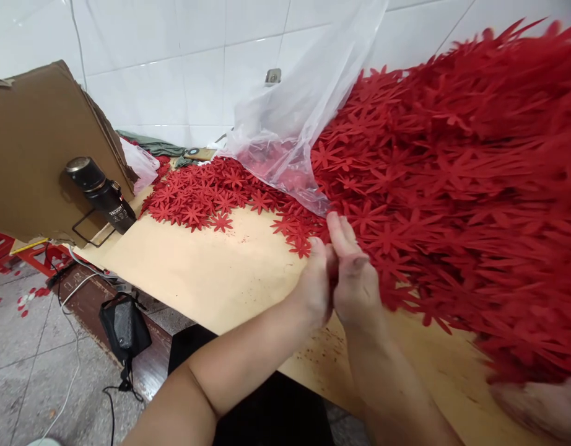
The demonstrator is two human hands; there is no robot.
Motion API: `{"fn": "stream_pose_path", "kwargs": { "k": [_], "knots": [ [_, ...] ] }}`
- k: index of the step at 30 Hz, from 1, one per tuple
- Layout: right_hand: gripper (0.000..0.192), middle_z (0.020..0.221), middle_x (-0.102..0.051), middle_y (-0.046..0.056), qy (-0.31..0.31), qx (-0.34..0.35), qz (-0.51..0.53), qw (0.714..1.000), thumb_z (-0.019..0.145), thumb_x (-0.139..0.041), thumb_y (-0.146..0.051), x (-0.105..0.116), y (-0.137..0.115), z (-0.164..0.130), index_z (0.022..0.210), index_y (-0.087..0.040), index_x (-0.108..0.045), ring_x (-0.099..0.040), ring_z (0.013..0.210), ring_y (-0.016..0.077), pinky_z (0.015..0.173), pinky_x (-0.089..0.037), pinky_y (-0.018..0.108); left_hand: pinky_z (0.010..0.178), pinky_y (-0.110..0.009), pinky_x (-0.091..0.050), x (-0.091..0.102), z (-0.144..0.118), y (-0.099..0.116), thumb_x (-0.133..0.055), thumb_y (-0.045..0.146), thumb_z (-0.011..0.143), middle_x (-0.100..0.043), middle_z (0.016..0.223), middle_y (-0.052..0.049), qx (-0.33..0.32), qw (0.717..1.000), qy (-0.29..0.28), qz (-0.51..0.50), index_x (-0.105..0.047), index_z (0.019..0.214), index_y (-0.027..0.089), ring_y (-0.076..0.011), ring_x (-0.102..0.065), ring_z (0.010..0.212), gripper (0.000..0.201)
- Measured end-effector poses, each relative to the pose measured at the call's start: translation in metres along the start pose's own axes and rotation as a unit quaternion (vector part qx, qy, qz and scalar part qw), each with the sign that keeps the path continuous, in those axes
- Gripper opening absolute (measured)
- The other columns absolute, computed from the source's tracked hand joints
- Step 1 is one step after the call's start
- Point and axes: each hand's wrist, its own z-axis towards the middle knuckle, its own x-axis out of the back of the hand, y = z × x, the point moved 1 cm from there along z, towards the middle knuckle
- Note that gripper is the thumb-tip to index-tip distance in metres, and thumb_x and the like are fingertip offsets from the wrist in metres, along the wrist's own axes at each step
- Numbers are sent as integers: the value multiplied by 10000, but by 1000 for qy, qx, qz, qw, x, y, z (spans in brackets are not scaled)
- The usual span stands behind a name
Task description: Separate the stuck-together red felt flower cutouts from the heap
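Note:
My left hand (314, 288) and my right hand (357, 282) are close together over the tabletop, palms turned toward each other and seemingly touching. Two fingers of the right hand stretch forward to the edge of a large heap of red flower-shaped cutouts (434, 186). The left thumb points up; its other fingers are mostly hidden behind the right hand. No object shows in either hand. Beyond my fingertips, a clear plastic bag (290, 155) drapes against the heap, with red pieces showing through it. A lower layer of red flower cutouts (206, 192) spreads to the left.
A cardboard box (39, 148) stands at left, beside a black vacuum flask (100, 192). The wooden tabletop (211, 266) carries crumbs near my wrists. Another person's hand (540, 406) appears blurred at lower right. A black pouch (125, 331) and cables lie below the table's left edge.

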Motion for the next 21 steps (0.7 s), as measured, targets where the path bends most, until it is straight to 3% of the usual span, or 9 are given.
{"fn": "stream_pose_path", "kwargs": {
  "k": [2, 4, 8, 10, 12, 16, 19, 21],
  "knots": [
    [774, 1506, -363, 84, -38, 53, -3, 998, 876, -185, -690, -5, -9, -6, 1454, -203, -351, -259, 1429, 293, 1166, -187, 535, 1173, -283, -218, 5, 3, -3, -42, 405, 963, -251, 1570, -32, -9, 1000, 15, -24, -157, 1502, 181, -143, -213, 1445, 594],
    [754, 1489, -394, 93, -53, 78, -13, 995, 883, -205, -678, -8, -10, -4, 1454, -207, -351, -282, 1419, 297, 1158, -200, 540, 1161, -291, -247, 9, 4, -7, -55, 416, 960, -276, 1560, -51, -31, 999, 15, -29, -135, 1505, 182, -154, -229, 1440, 599],
    [728, 1500, -373, 102, 55, -50, -28, 997, 903, -155, -645, -2, 23, 14, 1422, -205, -416, -231, 1438, 298, 1157, -169, 567, 1184, -379, -197, 11, 1, -12, -54, 448, 951, -447, 1460, -113, -23, 998, -44, 50, -395, 1417, 121, -226, -315, 1409, 663],
    [688, 1531, -318, 52, 92, -102, -16, 990, 909, -133, -628, 1, 39, 17, 1431, -264, -396, -171, 1457, 282, 1167, -121, 571, 1195, -389, -147, 11, -2, -11, -61, 429, 957, -414, 1489, -67, -31, 991, -67, 116, -397, 1420, 169, -213, -256, 1435, 628],
    [663, 1549, -275, 14, 87, -116, 21, 989, 916, -96, -610, 0, 43, 12, 1457, -308, -330, -144, 1462, 275, 1165, -114, 582, 1200, -373, -118, 12, -3, -9, -129, 462, 957, -322, 1540, -42, -67, 979, -66, 179, -335, 1451, 195, -204, -194, 1454, 599],
    [684, 1555, -260, -3, 22, -102, 115, 988, 914, -35, -604, -7, 15, -9, 1480, -300, -271, -174, 1455, 258, 1172, -148, 563, 1204, -324, -65, 12, 8, -3, -316, 521, 920, -162, 1590, -8, -158, 961, -35, 225, -231, 1486, 234, -171, -91, 1474, 641],
    [725, 1556, -258, -8, -4, -70, 128, 989, 900, -45, -635, -10, -8, -14, 1463, -273, -323, -170, 1458, 235, 1199, -128, 504, 1202, -301, -82, 8, 15, 4, -226, 514, 934, -207, 1581, 12, -113, 984, 30, 135, -271, 1474, 250, -151, -91, 1471, 603],
    [730, 1569, -221, -7, -14, -60, 96, 993, 900, -39, -634, -8, -9, -5, 1481, -261, -278, -141, 1466, 220, 1207, -105, 488, 1200, -293, -105, 3, 12, 5, -143, 463, 953, -267, 1563, 9, -70, 990, 36, 115, -287, 1470, 234, -148, -119, 1465, 584]
  ]
}}
